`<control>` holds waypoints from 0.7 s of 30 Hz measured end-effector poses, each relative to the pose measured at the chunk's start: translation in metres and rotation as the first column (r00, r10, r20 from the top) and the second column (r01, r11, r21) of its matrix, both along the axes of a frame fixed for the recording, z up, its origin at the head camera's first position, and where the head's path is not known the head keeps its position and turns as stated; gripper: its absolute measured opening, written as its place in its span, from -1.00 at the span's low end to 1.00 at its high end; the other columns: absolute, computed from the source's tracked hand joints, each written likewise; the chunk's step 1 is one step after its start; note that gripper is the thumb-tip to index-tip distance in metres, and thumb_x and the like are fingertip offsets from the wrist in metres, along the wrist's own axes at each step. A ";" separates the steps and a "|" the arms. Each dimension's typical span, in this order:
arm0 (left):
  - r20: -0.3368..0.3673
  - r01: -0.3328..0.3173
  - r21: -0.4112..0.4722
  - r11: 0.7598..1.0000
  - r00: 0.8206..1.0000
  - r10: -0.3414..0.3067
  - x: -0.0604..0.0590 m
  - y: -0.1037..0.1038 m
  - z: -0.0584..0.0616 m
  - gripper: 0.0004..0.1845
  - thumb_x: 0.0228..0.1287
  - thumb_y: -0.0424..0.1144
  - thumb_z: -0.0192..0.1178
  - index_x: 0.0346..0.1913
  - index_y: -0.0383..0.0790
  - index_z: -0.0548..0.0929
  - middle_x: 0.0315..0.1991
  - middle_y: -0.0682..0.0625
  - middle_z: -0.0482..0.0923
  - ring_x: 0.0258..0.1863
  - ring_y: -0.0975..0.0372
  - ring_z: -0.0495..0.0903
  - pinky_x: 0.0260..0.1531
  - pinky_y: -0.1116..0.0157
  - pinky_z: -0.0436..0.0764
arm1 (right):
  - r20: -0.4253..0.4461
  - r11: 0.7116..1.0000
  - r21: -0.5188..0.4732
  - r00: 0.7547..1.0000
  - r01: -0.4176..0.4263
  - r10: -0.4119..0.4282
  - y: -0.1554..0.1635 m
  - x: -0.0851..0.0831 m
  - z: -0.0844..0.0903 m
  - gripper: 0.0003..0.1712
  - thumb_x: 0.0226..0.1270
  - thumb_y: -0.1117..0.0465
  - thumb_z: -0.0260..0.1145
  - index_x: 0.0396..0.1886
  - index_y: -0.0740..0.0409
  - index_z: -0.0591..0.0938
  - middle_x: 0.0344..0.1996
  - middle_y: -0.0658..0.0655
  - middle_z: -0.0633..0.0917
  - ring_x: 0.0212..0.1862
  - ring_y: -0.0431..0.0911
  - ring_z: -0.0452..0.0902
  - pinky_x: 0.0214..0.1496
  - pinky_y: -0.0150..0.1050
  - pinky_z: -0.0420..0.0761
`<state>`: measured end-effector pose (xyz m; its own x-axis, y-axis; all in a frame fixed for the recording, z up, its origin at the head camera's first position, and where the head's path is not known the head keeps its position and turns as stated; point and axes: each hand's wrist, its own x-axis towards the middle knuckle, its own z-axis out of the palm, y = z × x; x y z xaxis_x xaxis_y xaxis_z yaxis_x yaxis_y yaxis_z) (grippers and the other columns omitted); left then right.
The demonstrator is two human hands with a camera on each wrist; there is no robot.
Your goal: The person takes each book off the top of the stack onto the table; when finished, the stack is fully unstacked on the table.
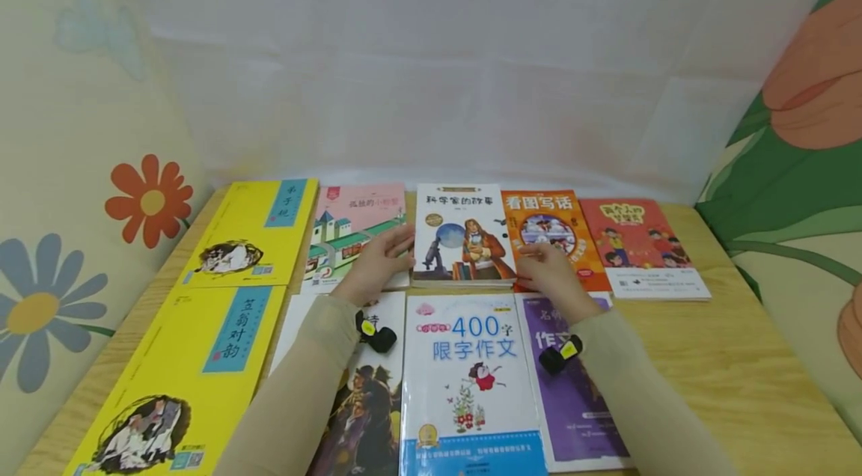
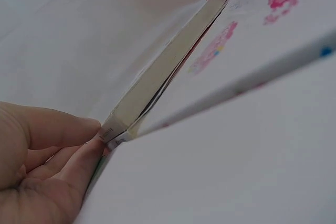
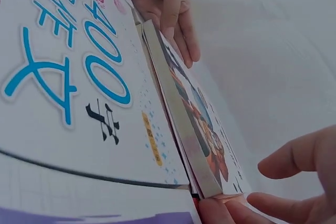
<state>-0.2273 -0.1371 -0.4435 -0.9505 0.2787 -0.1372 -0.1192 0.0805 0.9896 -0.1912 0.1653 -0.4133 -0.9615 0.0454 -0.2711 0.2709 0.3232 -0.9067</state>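
A thick white book with a costumed figure and a telescope on its cover (image 1: 463, 235) lies in the middle of the back row. My left hand (image 1: 382, 260) is at its left side; in the left wrist view, the thumb and fingertips of that hand (image 2: 50, 161) touch the spine near the front corner. At the opposite side is my right hand (image 1: 554, 275), over part of an orange book (image 1: 548, 218). The right wrist view has its fingertips against the book's front right corner, the thumb held apart. A thin layer shows beneath the thick book.
A pink book (image 1: 357, 218) and a red book (image 1: 640, 244) share the back row. Two yellow books (image 1: 259, 236) lie along the left. In front are a white "400" book (image 1: 471, 386), a purple book (image 1: 579, 409) and a dark-pictured book (image 1: 367, 409), partly under my forearms. White cloth (image 1: 438, 87) hangs behind.
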 end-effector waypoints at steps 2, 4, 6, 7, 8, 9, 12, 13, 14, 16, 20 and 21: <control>0.002 -0.003 -0.001 1.000 1.000 0.003 0.000 0.000 -0.001 -0.29 0.45 -0.50 0.13 0.58 -0.14 0.18 0.55 -0.06 0.20 0.51 0.18 0.22 0.35 0.31 0.43 | 0.020 1.000 -0.016 1.000 0.011 -0.010 0.000 -0.002 0.001 -0.48 0.48 0.19 0.18 0.36 0.30 0.45 0.21 0.36 0.54 0.21 0.18 0.57 0.22 -0.01 0.65; 0.003 0.001 0.002 1.000 1.000 -0.001 -0.001 0.000 -0.001 -0.29 0.45 -0.50 0.13 0.58 -0.15 0.17 0.55 -0.06 0.20 0.51 0.18 0.22 0.35 0.30 0.43 | 0.041 0.998 -0.061 0.999 0.030 -0.028 0.000 -0.005 0.001 -0.49 0.50 0.20 0.19 0.36 0.32 0.45 0.21 0.37 0.55 0.20 0.17 0.58 0.22 -0.04 0.65; 0.004 0.005 0.003 1.000 1.000 -0.005 -0.001 0.000 -0.002 -0.29 0.45 -0.49 0.13 0.58 -0.15 0.17 0.56 -0.06 0.20 0.52 0.18 0.22 0.36 0.30 0.43 | 0.056 0.990 -0.135 0.998 0.029 -0.022 0.001 -0.006 0.002 -0.47 0.53 0.22 0.16 0.39 0.35 0.41 0.26 0.38 0.52 0.23 0.16 0.54 0.27 -0.05 0.62; 0.002 0.009 0.004 1.000 1.000 -0.009 -0.001 0.000 -0.002 -0.29 0.45 -0.50 0.13 0.58 -0.16 0.17 0.56 -0.07 0.19 0.52 0.18 0.21 0.35 0.30 0.43 | 0.063 0.984 -0.177 0.998 0.028 -0.017 0.002 -0.006 0.003 -0.46 0.54 0.23 0.15 0.42 0.36 0.38 0.29 0.38 0.49 0.24 0.16 0.52 0.29 -0.05 0.60; 0.001 0.013 0.006 1.000 1.000 -0.013 -0.001 0.000 -0.002 -0.28 0.45 -0.50 0.12 0.59 -0.16 0.16 0.56 -0.07 0.18 0.52 0.17 0.21 0.35 0.30 0.43 | 0.071 0.976 -0.217 0.997 0.030 -0.015 0.002 -0.007 0.003 -0.45 0.55 0.25 0.14 0.44 0.38 0.36 0.32 0.37 0.46 0.25 0.15 0.50 0.32 -0.06 0.57; 0.001 0.016 0.008 1.000 1.000 -0.016 -0.001 -0.001 -0.002 -0.28 0.45 -0.50 0.12 0.59 -0.17 0.16 0.56 -0.08 0.17 0.52 0.17 0.20 0.35 0.30 0.43 | 0.082 0.964 -0.262 0.997 0.036 -0.015 0.003 -0.008 0.003 -0.43 0.55 0.26 0.13 0.46 0.38 0.33 0.35 0.37 0.42 0.24 0.13 0.49 0.33 -0.08 0.56; 0.001 0.022 0.017 1.000 1.000 -0.022 -0.001 -0.001 -0.002 -0.28 0.46 -0.50 0.11 0.59 -0.17 0.15 0.57 -0.08 0.16 0.52 0.17 0.20 0.34 0.31 0.43 | 0.115 0.927 -0.370 0.993 0.066 -0.025 0.003 -0.010 0.003 -0.40 0.57 0.30 0.09 0.51 0.38 0.26 0.42 0.32 0.34 0.18 -0.01 0.47 0.26 -0.25 0.59; 0.001 0.025 0.019 0.999 1.000 -0.025 -0.001 -0.001 -0.002 -0.28 0.46 -0.50 0.11 0.59 -0.17 0.14 0.57 -0.08 0.15 0.53 0.17 0.19 0.35 0.31 0.43 | 0.129 0.913 -0.399 0.991 0.087 -0.038 0.002 -0.012 0.003 -0.40 0.57 0.30 0.10 0.51 0.37 0.27 0.41 0.30 0.35 0.11 -0.06 0.48 0.19 -0.31 0.61; 0.002 0.026 0.021 0.999 1.000 -0.026 -0.001 -0.001 -0.001 -0.28 0.46 -0.50 0.11 0.59 -0.17 0.14 0.57 -0.08 0.15 0.53 0.17 0.19 0.35 0.30 0.43 | 0.140 0.901 -0.423 0.989 0.101 -0.045 0.001 -0.013 0.003 -0.40 0.57 0.31 0.10 0.52 0.36 0.27 0.39 0.28 0.37 0.05 -0.11 0.48 0.10 -0.37 0.63; 0.003 0.028 0.025 0.999 1.000 -0.028 -0.001 -0.001 -0.001 -0.28 0.47 -0.49 0.11 0.59 -0.16 0.14 0.57 -0.07 0.15 0.53 0.17 0.18 0.37 0.29 0.42 | 0.160 0.877 -0.463 0.986 0.125 -0.056 -0.001 -0.014 0.004 -0.42 0.56 0.31 0.12 0.50 0.35 0.31 0.29 0.22 0.46 -0.06 -0.18 0.49 -0.07 -0.45 0.63; 0.006 0.028 0.024 0.999 1.000 -0.028 -0.001 -0.001 -0.001 -0.29 0.47 -0.48 0.11 0.59 -0.15 0.15 0.57 -0.07 0.15 0.53 0.17 0.19 0.38 0.26 0.40 | 0.179 0.851 -0.508 0.983 0.130 -0.043 -0.006 -0.018 0.003 -0.54 0.54 0.31 0.16 0.36 0.36 0.46 0.06 0.15 0.58 -0.13 -0.17 0.56 -0.13 -0.42 0.66; 0.006 0.029 0.022 0.999 1.000 -0.029 -0.001 -0.001 -0.002 -0.29 0.48 -0.48 0.11 0.59 -0.15 0.15 0.57 -0.06 0.16 0.53 0.17 0.19 0.38 0.26 0.40 | 0.179 0.853 -0.507 0.983 0.125 -0.038 -0.008 -0.019 0.002 -0.58 0.53 0.32 0.17 0.30 0.37 0.49 0.05 0.16 0.59 -0.10 -0.14 0.57 -0.11 -0.39 0.69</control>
